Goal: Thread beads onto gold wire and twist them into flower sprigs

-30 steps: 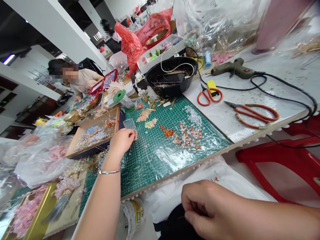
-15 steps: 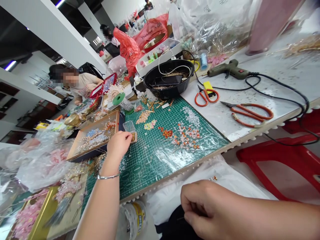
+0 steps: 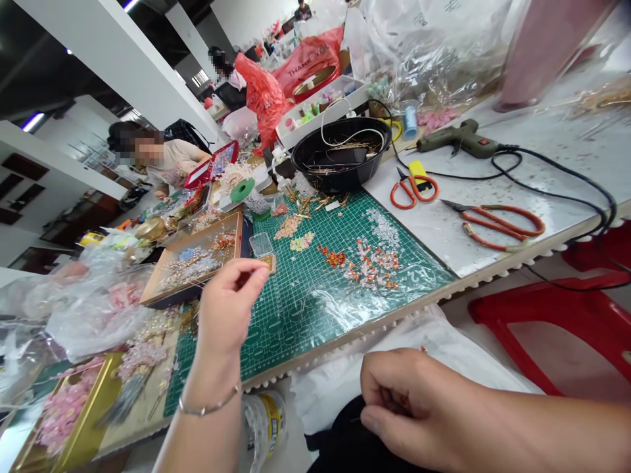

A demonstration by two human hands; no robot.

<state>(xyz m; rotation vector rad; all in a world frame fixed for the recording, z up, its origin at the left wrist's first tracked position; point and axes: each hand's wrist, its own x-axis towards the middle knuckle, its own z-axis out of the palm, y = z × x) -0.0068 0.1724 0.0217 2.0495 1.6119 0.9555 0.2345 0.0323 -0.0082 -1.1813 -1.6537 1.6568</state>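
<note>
A: Left hand [image 3: 229, 305] is up over the green cutting mat [image 3: 296, 315], a thin bracelet [image 3: 207, 407] on the wrist. Thumb and forefinger are pressed together at the tips, the other fingers curled behind.

B: Pinching something?

A: Too small to tell. The nearest thing is the small clear box [image 3: 263, 249], just beyond those fingertips on the mat, beside the brown tray [image 3: 197, 263] of beaded sprigs.

B: And the right hand [image 3: 409, 401]?

A: Low, in front of the table edge, over a white cloth [image 3: 340, 384]. Fingers are curled in tight with the thumb against the forefinger. I can't tell what's in there.

B: Around them?

A: Orange and clear beads [image 3: 369, 263] are heaped mid-mat. There's a black bowl [image 3: 340, 154] behind, with orange scissors [image 3: 414, 187] and a glue gun [image 3: 458, 138] off to the right.
</note>
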